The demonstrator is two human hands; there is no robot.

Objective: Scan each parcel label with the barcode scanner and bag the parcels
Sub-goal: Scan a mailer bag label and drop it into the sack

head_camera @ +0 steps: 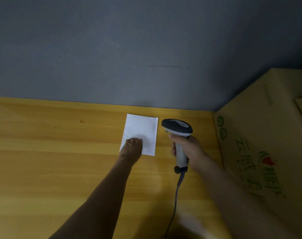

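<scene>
A flat white parcel (141,130) lies on the yellow wooden table (51,152), close to the wall. My left hand (132,147) rests on the parcel's near left corner with its fingers curled down onto it; no label shows on the white face. My right hand (188,150) grips the handle of a grey and black barcode scanner (178,133), held upright just right of the parcel, head pointing left toward it. The scanner's cable (174,204) trails down toward me.
A large yellow cardboard box (260,152) with green and red printing stands at the table's right end, close to my right arm. A grey wall (129,49) rises directly behind the table.
</scene>
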